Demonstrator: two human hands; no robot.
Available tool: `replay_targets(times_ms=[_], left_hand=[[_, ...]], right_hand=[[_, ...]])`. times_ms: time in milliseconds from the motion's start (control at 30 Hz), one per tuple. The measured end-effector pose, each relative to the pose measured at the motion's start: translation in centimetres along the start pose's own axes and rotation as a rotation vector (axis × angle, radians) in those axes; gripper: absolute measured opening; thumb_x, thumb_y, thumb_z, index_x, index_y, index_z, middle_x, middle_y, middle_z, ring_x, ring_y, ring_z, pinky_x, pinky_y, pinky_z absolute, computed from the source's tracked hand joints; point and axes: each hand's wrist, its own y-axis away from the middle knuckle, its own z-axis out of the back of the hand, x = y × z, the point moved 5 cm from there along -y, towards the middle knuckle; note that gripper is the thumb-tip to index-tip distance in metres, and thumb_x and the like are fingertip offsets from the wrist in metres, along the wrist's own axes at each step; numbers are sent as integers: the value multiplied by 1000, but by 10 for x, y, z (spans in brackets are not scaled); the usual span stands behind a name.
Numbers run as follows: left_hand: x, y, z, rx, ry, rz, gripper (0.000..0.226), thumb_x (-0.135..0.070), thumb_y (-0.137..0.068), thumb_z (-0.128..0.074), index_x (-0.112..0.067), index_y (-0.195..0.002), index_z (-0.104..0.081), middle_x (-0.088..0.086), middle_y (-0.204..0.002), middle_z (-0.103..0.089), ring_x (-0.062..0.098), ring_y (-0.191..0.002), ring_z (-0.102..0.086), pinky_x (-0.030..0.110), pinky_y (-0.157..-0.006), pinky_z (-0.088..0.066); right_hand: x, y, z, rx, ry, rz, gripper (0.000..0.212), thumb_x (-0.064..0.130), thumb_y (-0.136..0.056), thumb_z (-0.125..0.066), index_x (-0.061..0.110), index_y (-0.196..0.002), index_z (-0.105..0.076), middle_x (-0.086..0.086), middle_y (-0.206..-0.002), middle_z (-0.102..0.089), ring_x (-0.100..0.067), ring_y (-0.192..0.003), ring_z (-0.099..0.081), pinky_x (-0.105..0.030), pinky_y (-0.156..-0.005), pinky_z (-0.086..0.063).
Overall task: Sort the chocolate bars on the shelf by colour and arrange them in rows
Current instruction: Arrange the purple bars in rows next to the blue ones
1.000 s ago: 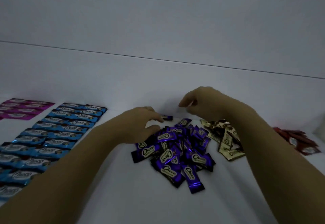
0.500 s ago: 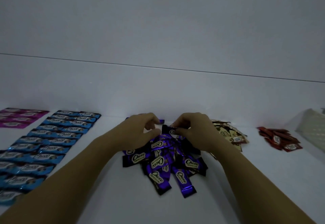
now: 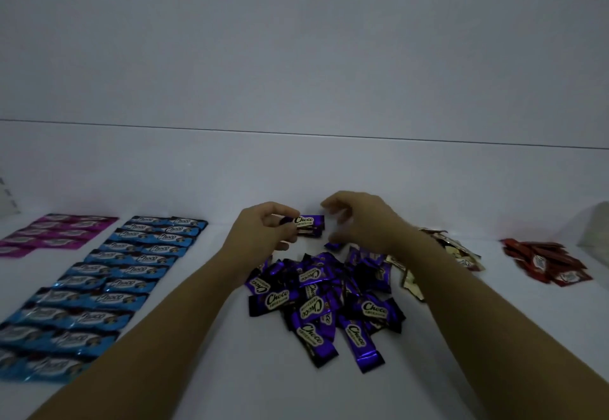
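Since half a second ago the right hand has let go and drawn aside, its fingers loosely curled on nothing. The left hand pinches one purple bar by its end, near the back edge of the shelf, behind the purple pile. Risk noted: held by one end, the bar may land crooked and start a skewed row, and either wrist could drag the loose pile. Blue rows lie close on the left, with pink rows beyond. The right forearm partly hides the gold pile; the red pile lies well apart.
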Motion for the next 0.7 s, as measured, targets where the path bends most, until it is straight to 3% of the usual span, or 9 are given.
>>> replay_targets(times_ms=[200,300,433,533,700], left_hand=[[4,-5,13,-26,-114,-24,32,-7,-88,-66,-21,-116,-62,7,-78,-73,19,-80,-69,36,-79,-57],[5,-10,18,-52,-118,-5,26,-5,-85,-68,-19,-107,-66,6,-79,-72,21,-77,-67,37,-79,-56],[10,-13,21,-53,-152,29,16,-3,-84,-68,-17,-91,-68,3,-75,-72,18,-74,-65,38,-77,-55],[12,-13,20,-55,-148,48,9,-6,-85,-68,-14,-90,-68,8,-79,-72,19,-75,-65,39,-78,-55],[12,-13,20,-44,-152,51,4,-13,-85,-70,-12,-90,-69,10,-80,-73,16,-73,-67,34,-75,-54]], right_hand=[[-27,-20,-22,235,201,-159,57,25,-85,-71,19,-138,-51,-2,-134,-55,-21,-120,-52,-31,-102,-42],[-26,-24,-26,278,274,-149,53,27,-87,-69,19,-136,-53,-3,-137,-53,-22,-123,-50,-33,-103,-41],[-25,-26,-27,253,290,-141,32,33,-81,-75,21,-109,-67,-3,-112,-62,-21,-100,-58,-32,-85,-49],[-27,-25,-26,208,292,-135,26,35,-75,-79,19,-89,-64,-2,-94,-62,-20,-85,-57,-30,-71,-48],[-27,-27,-21,144,202,-53,23,25,-77,-78,22,-82,-55,6,-85,-54,-17,-83,-55,-27,-68,-43]])
